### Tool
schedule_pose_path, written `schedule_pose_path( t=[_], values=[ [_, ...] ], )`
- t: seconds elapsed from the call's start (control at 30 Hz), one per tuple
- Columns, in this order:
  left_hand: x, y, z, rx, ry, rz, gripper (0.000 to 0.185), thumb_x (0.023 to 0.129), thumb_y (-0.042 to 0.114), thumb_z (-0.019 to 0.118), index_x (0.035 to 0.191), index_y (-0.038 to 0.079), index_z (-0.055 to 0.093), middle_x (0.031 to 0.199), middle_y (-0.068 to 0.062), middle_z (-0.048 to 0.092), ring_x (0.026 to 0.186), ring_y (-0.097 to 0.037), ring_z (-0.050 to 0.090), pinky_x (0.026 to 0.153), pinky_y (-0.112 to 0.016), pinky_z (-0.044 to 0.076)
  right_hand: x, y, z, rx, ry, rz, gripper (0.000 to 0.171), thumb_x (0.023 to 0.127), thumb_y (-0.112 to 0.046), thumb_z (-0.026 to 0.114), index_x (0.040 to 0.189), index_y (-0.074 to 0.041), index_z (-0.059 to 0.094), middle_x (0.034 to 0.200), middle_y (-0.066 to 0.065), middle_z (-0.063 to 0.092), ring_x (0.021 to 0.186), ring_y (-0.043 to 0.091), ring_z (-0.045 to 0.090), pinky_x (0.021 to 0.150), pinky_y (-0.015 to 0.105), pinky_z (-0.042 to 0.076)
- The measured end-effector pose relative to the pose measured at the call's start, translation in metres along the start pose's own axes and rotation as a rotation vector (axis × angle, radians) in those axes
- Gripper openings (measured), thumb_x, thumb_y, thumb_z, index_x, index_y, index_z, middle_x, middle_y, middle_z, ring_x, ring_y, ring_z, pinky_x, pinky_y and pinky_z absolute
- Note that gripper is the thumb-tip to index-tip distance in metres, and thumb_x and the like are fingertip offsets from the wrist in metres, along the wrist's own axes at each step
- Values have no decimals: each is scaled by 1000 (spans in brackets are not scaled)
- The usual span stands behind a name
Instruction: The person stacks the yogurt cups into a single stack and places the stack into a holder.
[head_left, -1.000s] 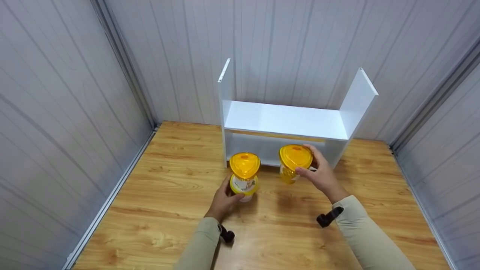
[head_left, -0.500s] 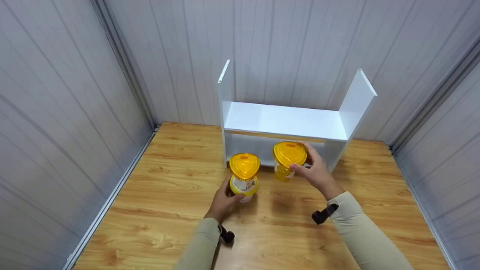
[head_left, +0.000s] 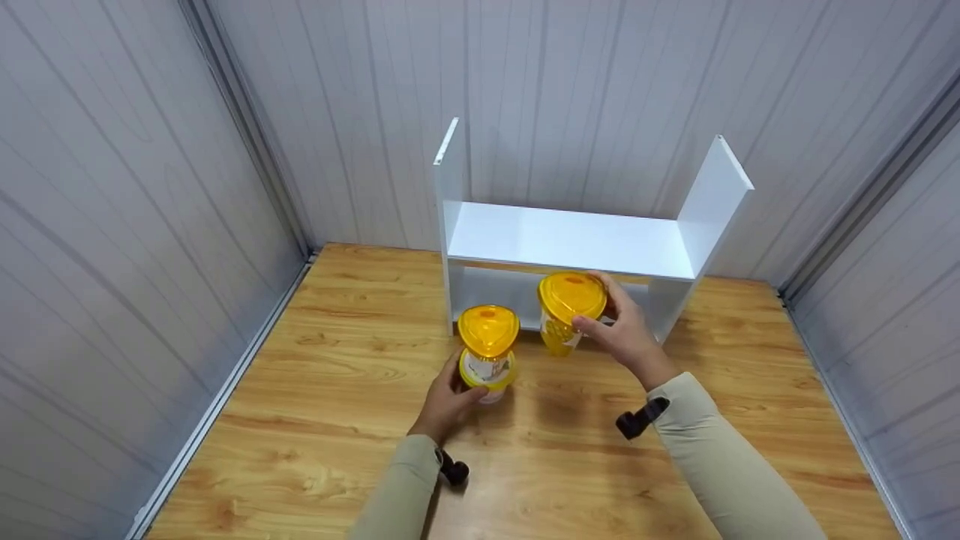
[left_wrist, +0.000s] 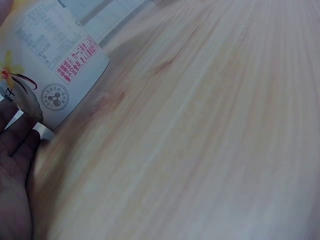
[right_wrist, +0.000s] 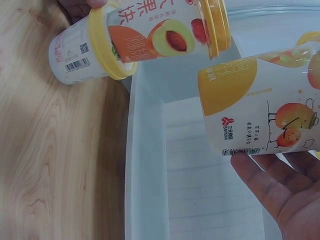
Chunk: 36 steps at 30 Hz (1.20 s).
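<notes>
the left hand [head_left: 447,401] has its fingers [left_wrist: 17,145] curled round the lower body of a yellow-lidded cup [head_left: 489,349], which stands upright on the wooden desk [head_left: 315,420] just in front of the left end of a white shelf unit [head_left: 574,241]. in the left wrist view the cup's white printed label [left_wrist: 55,60] sits against the fingers and its base meets the desk.

the right hand [head_left: 626,337] holds a second yellow-lidded cup [head_left: 568,309] by its upper part, thumb on the near side and fingers wrapped behind the lid. this cup is lifted off the desk and tilted slightly, level with the opening of the lower compartment of the shelf unit, under the front edge of the upper board. in the right wrist view the held cup [right_wrist: 260,107] shows a yellow band and fruit drawings above the open palm [right_wrist: 290,192], with the white floor of the shelf [right_wrist: 200,190] beneath it and the other cup [right_wrist: 145,40] just beside it.

both sleeves are beige, each with a black clip at the wrist.
</notes>
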<state>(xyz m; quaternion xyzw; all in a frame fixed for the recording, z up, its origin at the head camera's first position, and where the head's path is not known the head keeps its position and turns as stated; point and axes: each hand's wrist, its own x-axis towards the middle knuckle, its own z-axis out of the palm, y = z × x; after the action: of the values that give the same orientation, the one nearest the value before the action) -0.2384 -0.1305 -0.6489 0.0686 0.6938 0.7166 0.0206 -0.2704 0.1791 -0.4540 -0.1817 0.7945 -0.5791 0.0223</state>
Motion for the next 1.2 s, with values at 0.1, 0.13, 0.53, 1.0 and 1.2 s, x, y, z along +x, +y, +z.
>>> schedule_pose_path(
  t=[0.1,0.13,0.53,1.0,1.2],
  values=[
    [0,-1,-1,4,-5,0,95,85,24,83,161,24,26,160,-5,39,146,-23,35,121,-38,26,2,-3,2,-8,3,-14,69,95,-25,72,154,-21,36,136,9,52,118,27,57,95,31,55],
    [0,-1,-1,11,-4,-1,96,85,25,83,161,24,25,160,-5,38,147,-24,35,121,-38,26,2,-4,3,-16,4,-17,70,95,-26,72,154,-21,36,136,9,52,118,27,57,94,31,55],
    [3,-3,-1,38,7,26,94,86,25,83,161,17,27,158,-10,40,146,-26,36,123,-40,23,8,-12,7,-36,7,-33,71,94,-28,73,155,-18,36,134,11,56,115,28,58,93,31,55],
    [0,6,-1,28,4,-5,95,85,24,84,161,15,27,159,-11,39,147,-28,34,123,-41,22,14,-27,13,-42,6,-31,73,93,-33,73,154,-19,36,135,10,56,117,27,58,96,37,55],
    [3,-3,-2,52,8,18,94,85,31,83,161,20,28,158,-7,41,146,-25,37,122,-42,24,18,-32,18,-24,-2,-54,72,93,-35,73,154,-20,36,135,9,55,117,26,58,98,40,54]
  ],
)
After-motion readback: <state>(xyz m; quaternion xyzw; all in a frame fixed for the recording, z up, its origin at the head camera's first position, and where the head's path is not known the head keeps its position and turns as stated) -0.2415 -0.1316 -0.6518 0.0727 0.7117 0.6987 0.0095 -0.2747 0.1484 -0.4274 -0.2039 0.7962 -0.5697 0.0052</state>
